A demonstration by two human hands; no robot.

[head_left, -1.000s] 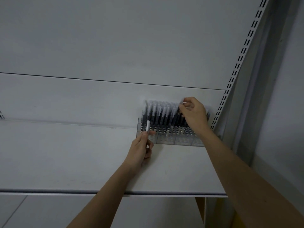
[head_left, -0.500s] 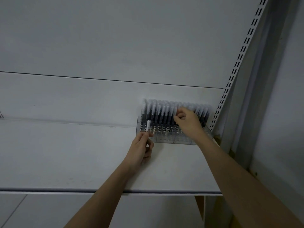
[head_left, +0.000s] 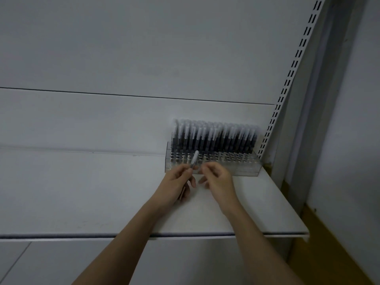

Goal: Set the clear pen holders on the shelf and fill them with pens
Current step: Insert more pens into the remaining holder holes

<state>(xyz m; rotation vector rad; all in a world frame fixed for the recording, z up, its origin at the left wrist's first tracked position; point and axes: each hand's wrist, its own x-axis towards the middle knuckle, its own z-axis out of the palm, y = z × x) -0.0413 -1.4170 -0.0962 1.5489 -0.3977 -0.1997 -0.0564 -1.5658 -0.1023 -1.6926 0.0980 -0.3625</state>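
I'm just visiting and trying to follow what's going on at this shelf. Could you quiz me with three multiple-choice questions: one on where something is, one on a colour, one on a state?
1. Where does the clear pen holder stand on the shelf?
A. at the back right
B. at the front left
C. hanging off the front edge

2. What colour is the shelf?
A. red
B. white
C. green

3. What is the left hand doing?
A. lying flat on the shelf
B. holding a pen
C. gripping the holder

Answers:
1 A, it sits against the back panel by the slotted upright.
2 B, its surface looks plain white.
3 B, its fingers pinch a pen, tip toward the holder; the right hand beside it holds nothing.
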